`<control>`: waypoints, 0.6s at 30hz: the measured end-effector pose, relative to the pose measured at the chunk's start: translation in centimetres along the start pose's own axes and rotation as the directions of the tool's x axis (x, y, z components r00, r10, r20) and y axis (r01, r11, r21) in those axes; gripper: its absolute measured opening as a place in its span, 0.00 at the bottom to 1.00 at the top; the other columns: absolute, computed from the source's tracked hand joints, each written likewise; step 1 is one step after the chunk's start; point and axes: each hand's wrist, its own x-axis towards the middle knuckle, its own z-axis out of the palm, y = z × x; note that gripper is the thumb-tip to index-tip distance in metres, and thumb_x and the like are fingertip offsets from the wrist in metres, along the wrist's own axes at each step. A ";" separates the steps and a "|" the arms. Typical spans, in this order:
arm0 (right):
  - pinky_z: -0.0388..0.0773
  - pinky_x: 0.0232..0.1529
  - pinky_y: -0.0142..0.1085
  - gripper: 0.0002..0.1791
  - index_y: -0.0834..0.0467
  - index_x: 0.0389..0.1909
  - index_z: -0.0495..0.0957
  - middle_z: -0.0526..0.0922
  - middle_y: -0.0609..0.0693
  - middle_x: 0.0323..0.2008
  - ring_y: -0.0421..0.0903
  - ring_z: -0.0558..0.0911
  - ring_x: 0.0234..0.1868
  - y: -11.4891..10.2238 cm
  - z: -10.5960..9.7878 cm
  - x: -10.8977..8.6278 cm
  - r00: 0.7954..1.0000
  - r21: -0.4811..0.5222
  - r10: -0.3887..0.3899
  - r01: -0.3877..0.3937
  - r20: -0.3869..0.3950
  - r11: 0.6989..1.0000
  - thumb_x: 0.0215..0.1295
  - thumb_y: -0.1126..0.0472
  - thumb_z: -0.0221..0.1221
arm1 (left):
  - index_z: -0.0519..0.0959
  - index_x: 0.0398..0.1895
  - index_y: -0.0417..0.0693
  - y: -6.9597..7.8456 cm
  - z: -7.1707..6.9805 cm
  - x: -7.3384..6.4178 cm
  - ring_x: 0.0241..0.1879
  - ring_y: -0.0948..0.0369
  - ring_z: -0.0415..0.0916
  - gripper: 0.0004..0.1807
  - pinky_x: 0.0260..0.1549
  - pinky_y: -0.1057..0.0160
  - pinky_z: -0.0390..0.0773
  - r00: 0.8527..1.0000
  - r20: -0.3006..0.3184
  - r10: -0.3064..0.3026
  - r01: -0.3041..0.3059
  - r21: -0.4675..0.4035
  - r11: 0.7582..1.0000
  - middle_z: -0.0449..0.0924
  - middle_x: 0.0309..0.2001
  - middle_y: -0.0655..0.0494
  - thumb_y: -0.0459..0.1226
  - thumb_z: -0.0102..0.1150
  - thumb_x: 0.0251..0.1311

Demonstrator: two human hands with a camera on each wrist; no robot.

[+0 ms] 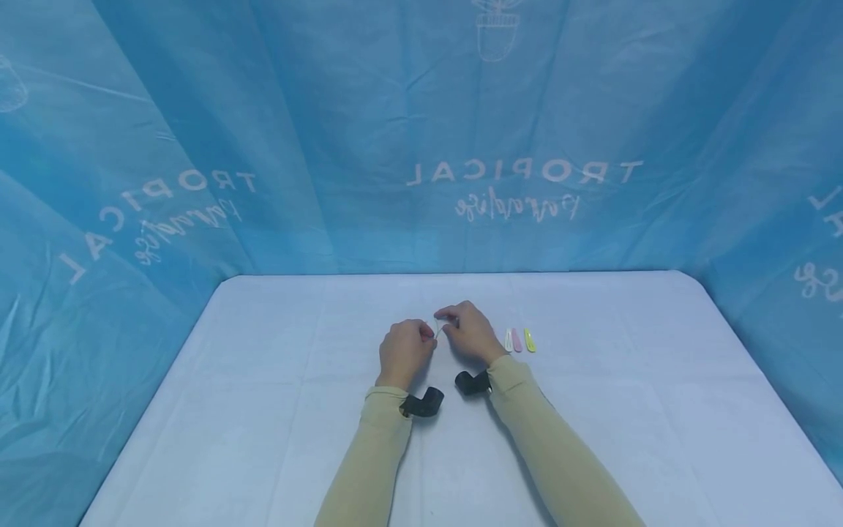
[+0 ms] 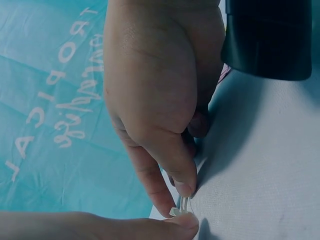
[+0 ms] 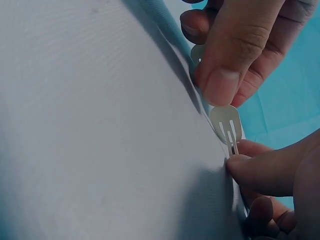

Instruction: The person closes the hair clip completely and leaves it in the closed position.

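The pale slotted clip [image 3: 225,118] sits between my two hands, over the white table [image 1: 230,410]. My left hand [image 1: 405,353] pinches its rounded end, thumb against fingers; my right hand [image 1: 473,335] has thumb and finger nearly together at its narrow strips. Beyond my right hand lie white [image 1: 508,339], pink [image 1: 516,339] and yellow clips [image 1: 530,339].

Clip [image 3: 226,115] between left hand [image 1: 405,350] and right hand [image 1: 473,333]; three clips [image 1: 516,340] rightward on table [image 1: 263,380]; curtain [image 1: 362,146] behind.

Mirrored "TROPICAL Paradise" lettering [image 1: 525,169] on blue curtain [image 1: 369,110]
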 end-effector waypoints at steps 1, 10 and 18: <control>0.74 0.49 0.46 0.16 0.59 0.55 0.83 0.79 0.55 0.43 0.51 0.76 0.43 0.0 0.0 0.0 1.000 0.000 0.006 -0.006 0.003 1.000 0.68 0.68 0.58 | 0.86 0.30 0.48 0.0 0.0 0.0 0.28 0.58 0.80 0.03 0.29 0.57 0.78 1.000 0.000 0.001 -0.001 0.005 1.000 0.84 0.29 0.56 0.36 0.73 0.55; 0.74 0.48 0.46 0.16 0.57 0.55 0.83 0.78 0.55 0.44 0.50 0.77 0.43 -0.2 -0.1 -0.2 0.999 -0.001 0.030 -0.030 0.013 1.000 0.69 0.67 0.57 | 0.86 0.29 0.49 -0.1 0.3 0.2 0.27 0.58 0.79 0.03 0.29 0.56 0.79 1.000 0.005 -0.007 0.007 0.011 1.000 0.84 0.28 0.56 0.35 0.69 0.59; 0.74 0.46 0.45 0.15 0.57 0.53 0.84 0.78 0.55 0.42 0.49 0.76 0.40 -0.2 -0.1 -0.1 1.000 -0.008 0.016 -0.016 0.008 1.000 0.68 0.68 0.57 | 0.86 0.28 0.49 -0.1 0.5 0.1 0.26 0.58 0.80 0.03 0.28 0.56 0.79 1.000 -0.018 0.003 -0.003 0.010 1.000 0.84 0.28 0.56 0.34 0.69 0.58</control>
